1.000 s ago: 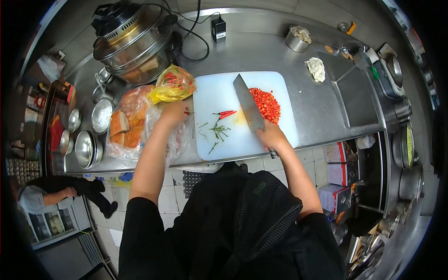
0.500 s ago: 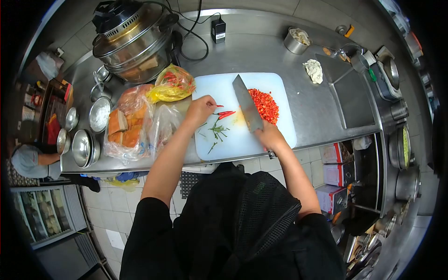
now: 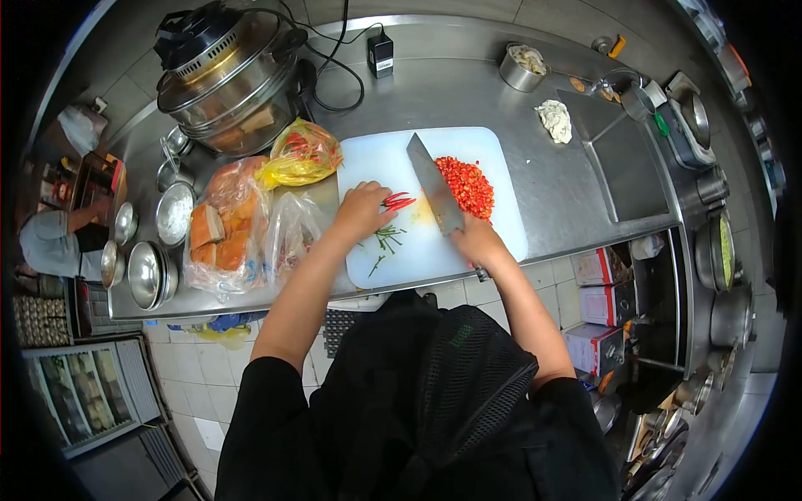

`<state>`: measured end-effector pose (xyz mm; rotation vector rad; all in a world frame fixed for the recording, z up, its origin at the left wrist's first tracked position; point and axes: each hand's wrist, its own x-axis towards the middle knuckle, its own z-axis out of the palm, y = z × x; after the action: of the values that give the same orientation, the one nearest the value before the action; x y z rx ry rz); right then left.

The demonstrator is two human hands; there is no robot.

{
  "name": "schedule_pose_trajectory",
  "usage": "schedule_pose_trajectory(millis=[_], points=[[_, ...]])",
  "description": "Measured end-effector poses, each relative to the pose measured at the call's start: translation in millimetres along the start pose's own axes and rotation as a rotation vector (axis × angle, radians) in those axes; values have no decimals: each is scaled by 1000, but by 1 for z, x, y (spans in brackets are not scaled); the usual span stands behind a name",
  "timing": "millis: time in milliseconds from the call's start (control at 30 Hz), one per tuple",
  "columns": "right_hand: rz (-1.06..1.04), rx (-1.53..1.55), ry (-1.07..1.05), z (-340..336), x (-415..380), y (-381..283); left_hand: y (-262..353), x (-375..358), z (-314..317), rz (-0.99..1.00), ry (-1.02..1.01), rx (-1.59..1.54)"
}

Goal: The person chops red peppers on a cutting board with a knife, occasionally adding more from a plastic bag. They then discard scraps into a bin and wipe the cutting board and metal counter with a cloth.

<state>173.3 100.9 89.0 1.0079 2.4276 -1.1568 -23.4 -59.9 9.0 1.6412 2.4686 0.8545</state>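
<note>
My right hand (image 3: 480, 242) grips the handle of a cleaver (image 3: 432, 179), whose broad blade slants up and left across the white cutting board (image 3: 430, 267). Against the blade's right side lies a heap of chopped red chilies (image 3: 468, 185). On the left part of the board, my left hand (image 3: 361, 210) is closed over the ends of several whole red chilies (image 3: 399, 200), their other ends pointing toward the blade. Cut green stems (image 3: 386, 240) are scattered just below these chilies.
Left of the board sit a yellow bag of chilies (image 3: 302, 154), bagged bread-like blocks (image 3: 219, 238) and metal bowls (image 3: 145, 275). A large lidded cooker (image 3: 225, 92) stands behind. The sink (image 3: 622, 171) is at right. Another person (image 3: 58, 242) is at far left.
My left hand has come down from holding a chili above the board to closing over the chilies on it. The cleaver stays in my right hand at nearly the same place.
</note>
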Motion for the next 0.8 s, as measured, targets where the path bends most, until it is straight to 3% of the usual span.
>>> schedule_pose_trajectory(millis=[433,633,700,800], points=[[-88,-83,25,3,12,-2,3,18,18,67,-188,55],[-9,-129,-90,-6,12,-29,27,21,29,78,-214,31],[-112,-155,119,17,22,-17,27,22,29,82,-204,28],[-132,-146,91,11,29,-13,28,21,30,71,-228,9]])
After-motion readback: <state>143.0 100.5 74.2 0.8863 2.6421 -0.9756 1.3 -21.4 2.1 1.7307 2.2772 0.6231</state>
